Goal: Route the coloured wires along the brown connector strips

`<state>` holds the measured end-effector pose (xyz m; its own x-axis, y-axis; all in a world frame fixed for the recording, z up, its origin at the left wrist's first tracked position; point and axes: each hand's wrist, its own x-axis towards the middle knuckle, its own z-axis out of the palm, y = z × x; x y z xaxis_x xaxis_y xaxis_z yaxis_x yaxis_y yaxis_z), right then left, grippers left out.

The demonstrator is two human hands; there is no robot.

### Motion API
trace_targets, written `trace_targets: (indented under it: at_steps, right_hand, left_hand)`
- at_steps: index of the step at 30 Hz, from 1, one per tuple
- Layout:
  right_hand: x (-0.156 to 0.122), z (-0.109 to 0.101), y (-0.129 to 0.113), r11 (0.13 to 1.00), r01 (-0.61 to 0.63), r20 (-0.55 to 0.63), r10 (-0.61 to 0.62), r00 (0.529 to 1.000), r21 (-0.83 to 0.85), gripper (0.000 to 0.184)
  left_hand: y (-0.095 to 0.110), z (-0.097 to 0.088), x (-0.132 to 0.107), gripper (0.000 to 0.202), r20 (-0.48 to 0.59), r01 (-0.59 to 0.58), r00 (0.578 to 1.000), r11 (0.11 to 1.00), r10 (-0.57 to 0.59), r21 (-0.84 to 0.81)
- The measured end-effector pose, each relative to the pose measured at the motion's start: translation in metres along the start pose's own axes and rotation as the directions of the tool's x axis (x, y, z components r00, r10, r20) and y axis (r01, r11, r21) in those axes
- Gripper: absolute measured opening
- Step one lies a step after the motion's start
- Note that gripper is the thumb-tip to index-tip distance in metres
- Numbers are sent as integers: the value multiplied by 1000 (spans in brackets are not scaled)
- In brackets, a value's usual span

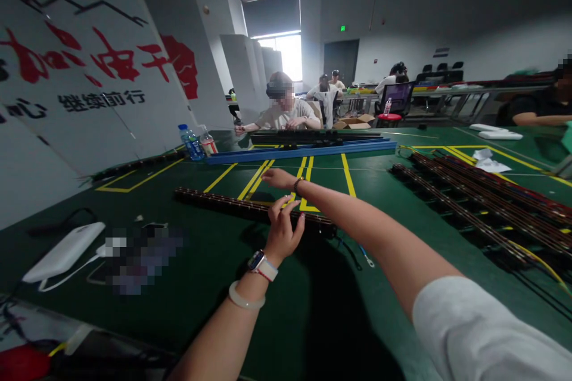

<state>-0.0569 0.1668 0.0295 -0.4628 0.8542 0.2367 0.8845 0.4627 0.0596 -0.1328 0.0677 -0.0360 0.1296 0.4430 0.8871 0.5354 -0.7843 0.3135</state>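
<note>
A long dark strip [218,200] with brownish lines and small bright dots along its length lies across the green table in front of me. My left hand [286,229], with a watch and a pale bangle at the wrist, is over its near side, fingers bent and apart. Whether the fingertips touch the strip I cannot tell. Beyond the strip, my right hand [277,178] reaches leftward above the table, fingers loosely extended, with nothing visible in it. Short black and blue leads [367,257] with a metal end come out by the strip's right end.
Several similar strips [465,214] lie at the right. Blue rails [304,152] cross the table farther back, near two bottles [192,144]. A white power bank [67,250] with a cable rests at left. A person [286,110] sits opposite; yellow tape [348,175] marks the green tabletop [214,250].
</note>
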Motion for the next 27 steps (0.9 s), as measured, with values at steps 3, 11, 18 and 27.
trace_targets:
  at_steps: [3,11,18,27]
  right_hand:
    - [10,-20,48,973,-31,174,-10,985,230,28]
    - [-158,-40,134,831,-376,369,226,901,409,42]
    - [-241,-39,113,829,-358,319,231,919,431,61]
    - [-250,-33,94,866,-364,185,317,930,344,17]
  left_hand:
    - [-7,5,-1,34,131,115,985,993,-112,-12]
    - [5,12,-1,31,398,221,901,972,-172,-82]
    - [62,15,7,33,699,633,663,699,-269,-332]
    - [123,53,4,51,976,966,212,164,-55,-201]
